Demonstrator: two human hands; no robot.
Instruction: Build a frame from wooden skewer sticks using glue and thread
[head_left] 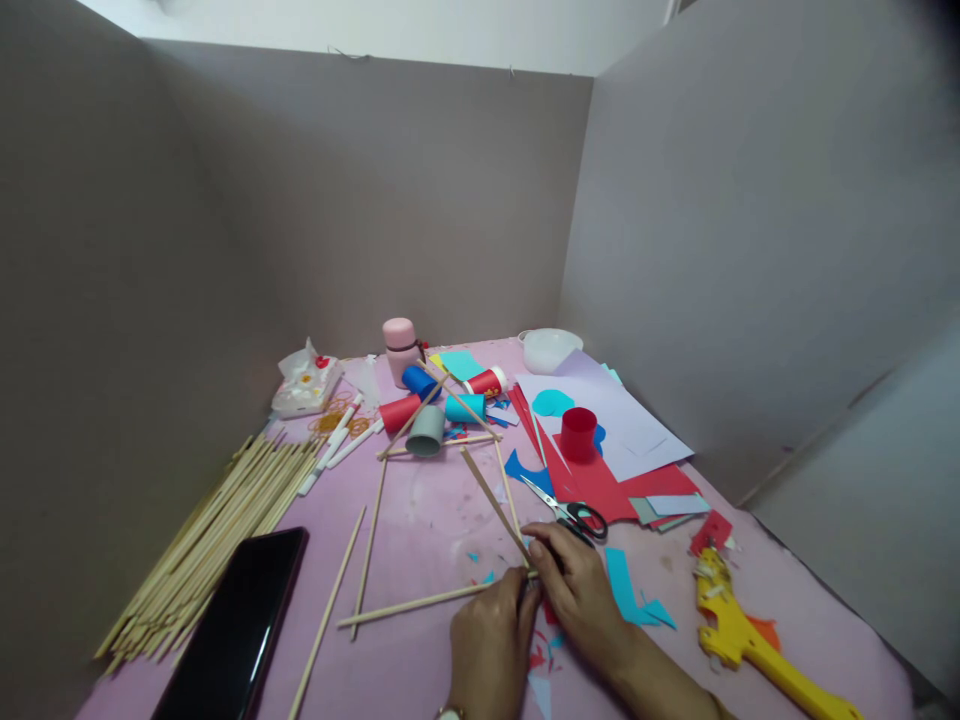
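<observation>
Since the desk (427,520) backs the stick frame (416,605) flat, at 10 to 12 o'clock from you, it should handle light, stiff along each stick, probably weak at the joints. Lift by two opposite sticks; it'd likely rack from one. Your left hand (491,630) and right hand (574,575) pinch its 5 o'clock corner, grip partly hidden. Angled stick (495,507), 11 o'clock off that corner: smooth-looking, hold near the end.

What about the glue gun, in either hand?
No, the glue gun lies on the table, apart from the left hand and right hand.
</observation>
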